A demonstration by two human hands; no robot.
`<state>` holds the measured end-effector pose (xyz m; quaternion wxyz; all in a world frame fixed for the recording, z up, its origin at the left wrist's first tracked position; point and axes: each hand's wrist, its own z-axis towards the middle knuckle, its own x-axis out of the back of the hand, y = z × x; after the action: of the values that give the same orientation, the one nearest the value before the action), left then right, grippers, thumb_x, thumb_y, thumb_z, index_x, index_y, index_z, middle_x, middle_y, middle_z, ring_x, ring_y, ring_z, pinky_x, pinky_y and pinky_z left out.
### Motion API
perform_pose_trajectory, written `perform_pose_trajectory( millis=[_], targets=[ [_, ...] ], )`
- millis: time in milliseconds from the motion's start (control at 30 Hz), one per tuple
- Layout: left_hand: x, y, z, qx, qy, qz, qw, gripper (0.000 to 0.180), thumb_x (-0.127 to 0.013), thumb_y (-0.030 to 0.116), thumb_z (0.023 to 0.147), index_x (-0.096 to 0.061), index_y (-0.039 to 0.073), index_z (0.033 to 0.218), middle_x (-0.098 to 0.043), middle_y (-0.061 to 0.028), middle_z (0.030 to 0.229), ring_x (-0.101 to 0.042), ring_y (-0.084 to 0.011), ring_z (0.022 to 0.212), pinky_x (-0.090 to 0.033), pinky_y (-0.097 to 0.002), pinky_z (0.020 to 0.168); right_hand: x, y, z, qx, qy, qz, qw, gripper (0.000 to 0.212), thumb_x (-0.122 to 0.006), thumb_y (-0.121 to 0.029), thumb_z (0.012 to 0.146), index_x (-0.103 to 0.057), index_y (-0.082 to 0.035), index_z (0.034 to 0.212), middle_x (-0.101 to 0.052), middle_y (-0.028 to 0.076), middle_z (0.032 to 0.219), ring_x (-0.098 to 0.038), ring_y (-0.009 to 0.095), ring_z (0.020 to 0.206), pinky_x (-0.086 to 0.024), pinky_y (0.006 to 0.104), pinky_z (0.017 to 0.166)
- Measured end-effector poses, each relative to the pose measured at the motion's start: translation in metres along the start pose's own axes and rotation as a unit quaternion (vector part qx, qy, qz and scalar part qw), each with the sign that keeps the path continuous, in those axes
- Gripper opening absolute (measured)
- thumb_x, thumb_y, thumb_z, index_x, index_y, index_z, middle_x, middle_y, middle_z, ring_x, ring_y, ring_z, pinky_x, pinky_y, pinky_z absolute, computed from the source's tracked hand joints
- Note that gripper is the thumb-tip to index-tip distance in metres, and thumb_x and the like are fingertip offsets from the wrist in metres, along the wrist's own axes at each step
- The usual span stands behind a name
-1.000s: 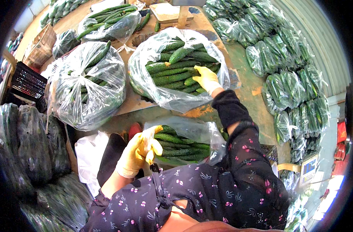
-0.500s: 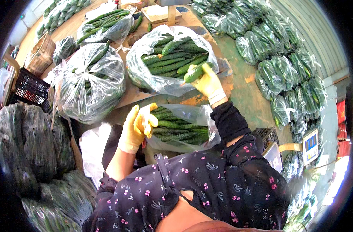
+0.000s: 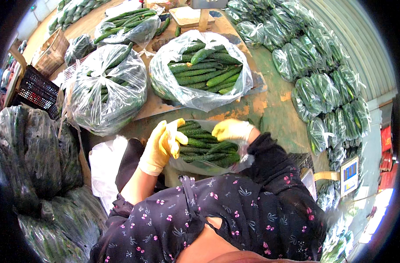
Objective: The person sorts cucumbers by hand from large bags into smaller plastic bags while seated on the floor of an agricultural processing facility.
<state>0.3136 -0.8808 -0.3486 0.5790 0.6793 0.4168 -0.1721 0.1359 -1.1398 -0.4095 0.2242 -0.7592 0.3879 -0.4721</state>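
Both of my hands wear pale yellow gloves. In front of my body lies a small clear plastic bag (image 3: 181,165) of cucumbers (image 3: 204,151), its mouth spread. At the bag's left side, my left hand (image 3: 161,147) has its fingers curled on what looks like the film of its rim. My right hand (image 3: 232,130) is over the bag's far right part, fingers together and bent downward; whatever they hold is hidden. Beyond it stands a large open plastic bag (image 3: 243,87) heaped with cucumbers (image 3: 204,72), which neither hand touches.
To the left is a gathered plastic bag (image 3: 105,92) of cucumbers, with a black crate (image 3: 35,92) behind. Dark filled bags (image 3: 42,153) crowd my near left. Stacked bagged cucumbers (image 3: 316,90) line the right, near a scale display (image 3: 350,176). A scale platform (image 3: 191,17) stands at the back.
My right hand has come back from the large bag, where it held a cucumber, to the small bag. That cucumber no longer shows in it. My left hand stays at the small bag's left side.
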Motion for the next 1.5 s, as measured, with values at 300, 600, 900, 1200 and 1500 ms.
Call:
perform_pose_trajectory(
  millis=[300, 600, 900, 1200, 1500],
  targets=[
    [0.008, -0.005, 0.011, 0.015, -0.055, -0.044, 0.997, 0.066, -0.047, 0.05, 0.096, -0.042, -0.001, 0.137, -0.066, -0.0184, 0.089, -0.06, -0.0157, 0.052, -0.049, -0.023, 0.048, 0.164, 0.0, 0.162, -0.139, 0.37, -0.082, 0.915, 0.067, -0.068, -0.041, 0.078, -0.049, -0.014, 0.137, -0.062, 0.02, 0.122, -0.06, 0.036, 0.111, -0.045, 0.0411, 0.096],
    [0.001, 0.012, 0.013, 0.053, -0.036, 0.017, 0.998, 0.077, -0.053, 0.054, 0.091, -0.034, 0.0, 0.143, -0.064, -0.0153, 0.093, -0.06, -0.0139, 0.057, -0.047, -0.0206, 0.052, 0.161, 0.016, 0.217, -0.138, 0.525, 0.125, 0.831, 0.061, -0.072, -0.044, 0.077, -0.058, -0.009, 0.125, -0.064, 0.018, 0.117, -0.061, 0.032, 0.111, -0.045, 0.0367, 0.096],
    [0.003, 0.003, 0.009, 0.01, -0.027, -0.005, 1.0, 0.068, -0.045, 0.05, 0.095, -0.04, -0.004, 0.137, -0.066, -0.0168, 0.085, -0.059, -0.0147, 0.052, -0.048, -0.0241, 0.047, 0.046, -0.018, 0.04, 0.245, 0.35, 0.584, 0.69, 0.072, -0.064, -0.005, 0.086, -0.029, -0.011, 0.149, -0.055, 0.015, 0.126, -0.059, 0.026, 0.105, -0.049, 0.0415, 0.093],
    [0.002, 0.0, 0.012, -0.011, -0.034, -0.012, 0.999, 0.065, -0.048, 0.055, 0.093, -0.051, -0.001, 0.127, -0.068, -0.0124, 0.083, -0.057, -0.0122, 0.05, -0.045, -0.0238, 0.043, 0.018, -0.028, -0.021, 0.279, 0.172, 0.744, 0.582, 0.071, -0.055, -0.067, 0.085, -0.056, -0.004, 0.119, -0.057, 0.001, 0.084, -0.055, 0.019, 0.078, -0.05, 0.0399, 0.073],
    [0.004, -0.003, 0.015, -0.02, -0.06, -0.018, 0.998, 0.065, -0.049, 0.055, 0.092, -0.054, -0.001, 0.124, -0.07, -0.0141, 0.083, -0.057, -0.0133, 0.05, -0.045, -0.0242, 0.043, 0.007, -0.016, -0.055, 0.278, 0.15, 0.704, 0.636, 0.084, -0.05, -0.078, 0.078, -0.059, -0.001, 0.111, -0.059, 0.005, 0.076, -0.057, 0.023, 0.067, -0.051, 0.0409, 0.067]
  ],
)
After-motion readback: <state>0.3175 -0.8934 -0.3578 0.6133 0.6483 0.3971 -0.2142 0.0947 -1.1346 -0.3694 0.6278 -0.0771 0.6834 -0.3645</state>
